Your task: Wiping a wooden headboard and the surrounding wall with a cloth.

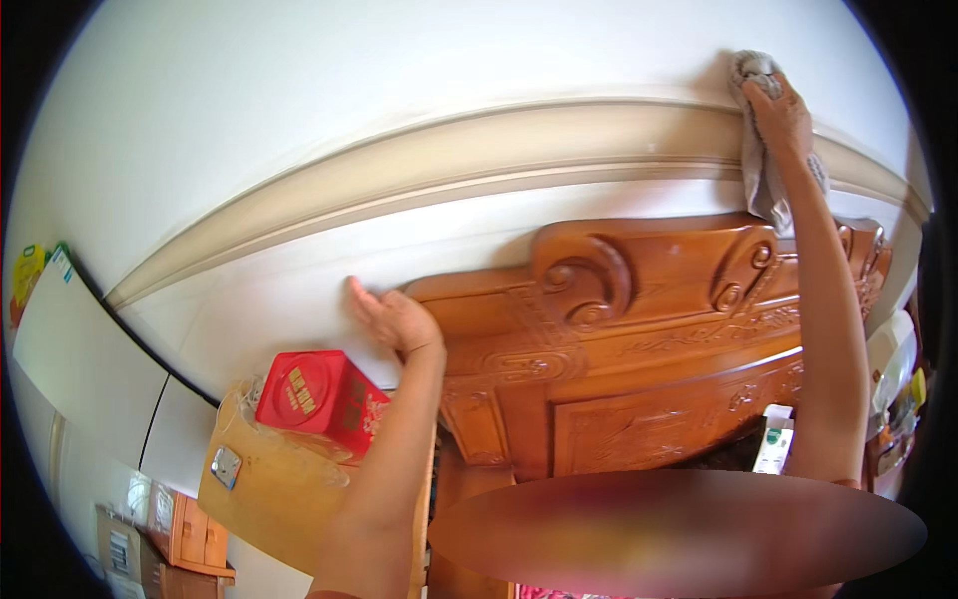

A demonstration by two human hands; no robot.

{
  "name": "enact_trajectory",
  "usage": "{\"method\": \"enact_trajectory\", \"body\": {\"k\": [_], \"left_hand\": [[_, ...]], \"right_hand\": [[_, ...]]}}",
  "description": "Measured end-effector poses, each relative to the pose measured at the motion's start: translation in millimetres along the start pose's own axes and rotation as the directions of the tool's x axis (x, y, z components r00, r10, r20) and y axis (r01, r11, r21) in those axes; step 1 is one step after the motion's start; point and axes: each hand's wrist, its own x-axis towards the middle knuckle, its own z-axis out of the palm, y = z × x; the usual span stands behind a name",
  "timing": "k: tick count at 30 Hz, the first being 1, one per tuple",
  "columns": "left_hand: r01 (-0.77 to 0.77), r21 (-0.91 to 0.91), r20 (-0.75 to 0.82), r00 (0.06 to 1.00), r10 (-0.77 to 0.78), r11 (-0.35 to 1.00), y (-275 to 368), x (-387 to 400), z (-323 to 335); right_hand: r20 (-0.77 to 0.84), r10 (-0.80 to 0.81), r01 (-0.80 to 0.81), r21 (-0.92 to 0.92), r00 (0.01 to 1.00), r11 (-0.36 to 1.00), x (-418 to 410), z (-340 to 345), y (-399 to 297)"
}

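Note:
High at the right, my right hand (782,123) grips a bunched grey towel (760,176), which lies against a beige wall moulding (554,138) and hangs over it. The towel's lower end reaches the top of a carved wooden headboard (658,329). My left hand (393,318) holds nothing. It is at the white wall (292,288), beside the headboard's left shoulder, with its fingers stretched out; whether the whole palm touches the wall cannot be seen. My right forearm covers part of the headboard.
A red box (303,393) with gold writing stands on a wooden bedside table (262,509), near a small device (225,467) and a cable. A white refrigerator (90,359) is at the left. An opened white carton (773,442) sits by the headboard. A blurred patch hides the lower right.

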Motion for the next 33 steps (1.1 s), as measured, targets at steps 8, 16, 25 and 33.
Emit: {"method": "enact_trajectory", "body": {"k": [8,16,25,33], "left_hand": [[0.155,-0.124,0.347,0.932,-0.103,0.980,-3,2,-29],[0.318,-0.698,0.694,0.522,0.496,0.642,-69,34,-266],[0.459,-0.146,0.932,0.360,-0.033,0.877,-278,46,-515],[0.919,0.113,0.797,0.143,-0.586,0.378,-307,134,-650]], "right_hand": [[0.024,-0.174,0.170,0.110,0.984,0.979,-104,19,-187],[0.076,-0.308,0.289,0.193,0.948,0.938,-240,19,-426],[0.374,-0.554,0.245,0.619,0.744,0.746,-371,-1,-652],[0.719,-0.489,-0.833,0.553,0.493,-0.027,-538,-102,-711]]}}
